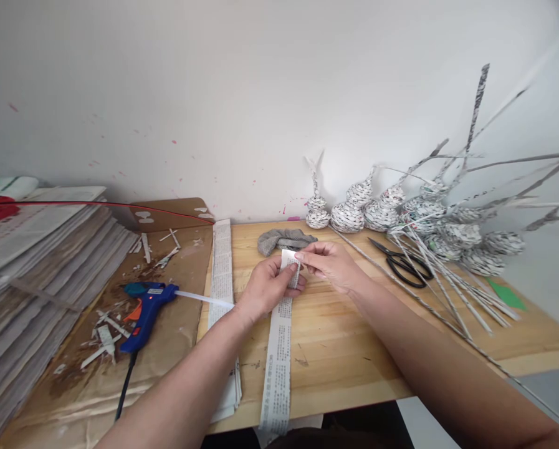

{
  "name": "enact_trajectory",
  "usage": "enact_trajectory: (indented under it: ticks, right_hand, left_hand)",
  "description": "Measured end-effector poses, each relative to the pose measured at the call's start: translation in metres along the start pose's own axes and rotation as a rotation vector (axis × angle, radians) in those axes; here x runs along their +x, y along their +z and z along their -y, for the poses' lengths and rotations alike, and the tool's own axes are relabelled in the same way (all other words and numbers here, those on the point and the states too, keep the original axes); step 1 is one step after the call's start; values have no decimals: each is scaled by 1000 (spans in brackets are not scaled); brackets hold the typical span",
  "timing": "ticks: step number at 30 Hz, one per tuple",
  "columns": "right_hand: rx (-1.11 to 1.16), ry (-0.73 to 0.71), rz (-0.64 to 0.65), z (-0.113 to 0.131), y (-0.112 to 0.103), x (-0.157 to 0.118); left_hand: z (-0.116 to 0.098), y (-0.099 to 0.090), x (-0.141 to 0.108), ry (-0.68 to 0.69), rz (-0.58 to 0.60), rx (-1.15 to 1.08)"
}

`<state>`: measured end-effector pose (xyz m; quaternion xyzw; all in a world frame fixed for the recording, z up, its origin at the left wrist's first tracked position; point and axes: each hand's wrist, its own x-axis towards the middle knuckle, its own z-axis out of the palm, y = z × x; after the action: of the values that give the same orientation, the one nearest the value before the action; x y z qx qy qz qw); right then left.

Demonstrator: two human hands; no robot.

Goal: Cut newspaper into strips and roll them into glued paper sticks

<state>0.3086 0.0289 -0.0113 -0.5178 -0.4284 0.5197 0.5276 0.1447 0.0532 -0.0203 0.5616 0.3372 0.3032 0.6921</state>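
A long strip of newspaper (279,355) runs from between my hands down over the table's front edge. My left hand (272,284) is closed around its upper end, thumb on the printed face. At the strip's top corner, my right hand (326,265) pinches the paper between thumb and fingers. Just behind the hands lies a crumpled grey cloth (283,239). Beneath and left of my left forearm is a stack of similar newspaper strips (222,262), partly hidden by the arm.
A blue glue gun (148,318) lies on brown cardboard (176,349) among paper scraps. Stacked newspapers (50,299) stand at far left. Black scissors (403,262), thin rolled paper sticks (447,287) and several woven paper gourds (347,215) occupy the wooden table's (344,355) right side.
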Motion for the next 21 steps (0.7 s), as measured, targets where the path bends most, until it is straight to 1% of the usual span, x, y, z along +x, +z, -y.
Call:
enact_trajectory:
  ticks: [2, 6, 8, 12, 16, 21]
  right_hand:
    - [6, 3, 16, 1, -2, 0]
    - [-51, 5, 161, 4, -9, 0]
    - [-84, -7, 210, 5, -11, 0]
    - [-102, -24, 194, 5, -10, -1]
    - [-125, -56, 184, 4, -7, -1]
    - [-145, -74, 108, 2, -5, -1]
  left_hand:
    - [0, -1, 0, -1, 3, -5]
    - [-3, -2, -1, -33, 30, -72]
    - [-5, -2, -2, -47, 50, -111]
    - [-6, -2, -2, -45, 67, -137]
    - [-4, -1, -2, -35, 56, -93]
    - [-2, 0, -1, -18, 43, -20]
